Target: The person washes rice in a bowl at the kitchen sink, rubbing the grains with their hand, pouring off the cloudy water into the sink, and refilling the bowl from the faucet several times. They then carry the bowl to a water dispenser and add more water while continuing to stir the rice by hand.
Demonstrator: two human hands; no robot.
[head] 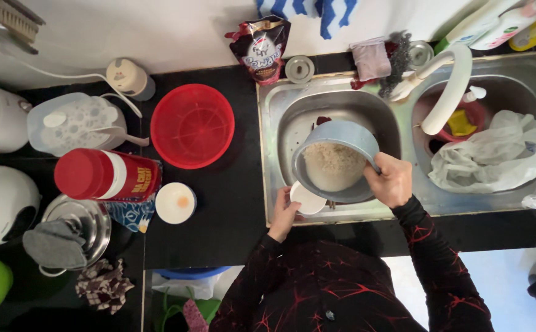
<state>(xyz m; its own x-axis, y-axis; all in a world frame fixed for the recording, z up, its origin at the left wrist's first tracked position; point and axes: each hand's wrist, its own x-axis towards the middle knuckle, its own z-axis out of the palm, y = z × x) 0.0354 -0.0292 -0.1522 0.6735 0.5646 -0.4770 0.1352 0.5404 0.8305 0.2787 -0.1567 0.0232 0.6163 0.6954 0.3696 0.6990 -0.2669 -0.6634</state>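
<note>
black countertop [231, 203] runs across the view, with a double stainless sink [268, 123] set into it under a pale wall. over the left basin the person's right hand [392, 180] is clenched on the rim of a grey-blue bowl [335, 136] holding pale, wet-looking rice [331, 165]; the bowl looks tilted toward the near edge of the basin. the left hand [284, 212] grips a small white cup [307, 200] just under the bowl's low side, touching or nearly touching its rim; i cannot tell which.

judging by this pose, the step in hand is draining or pouring off from the rice bowl, with the cup placed at the lip. whether liquid is running cannot be seen. a further move would call for a steady right-hand tilt so the grains stay in while the cup stays at the lip, above the basin.

left of the sink sit a red plastic colander [192, 125], a red-lidded canister [105, 175] lying on its side, a small white dish [176, 203] with an orange spot, and a steel pot lid [86, 221] with a grey cloth [53, 244] on it. a white curved faucet [449, 92] arches over the divider, and the right basin holds a crumpled clear plastic bag [495, 154] and a reddish tub [474, 114]. a dark snack pouch [262, 48] leans at the wall.
</note>
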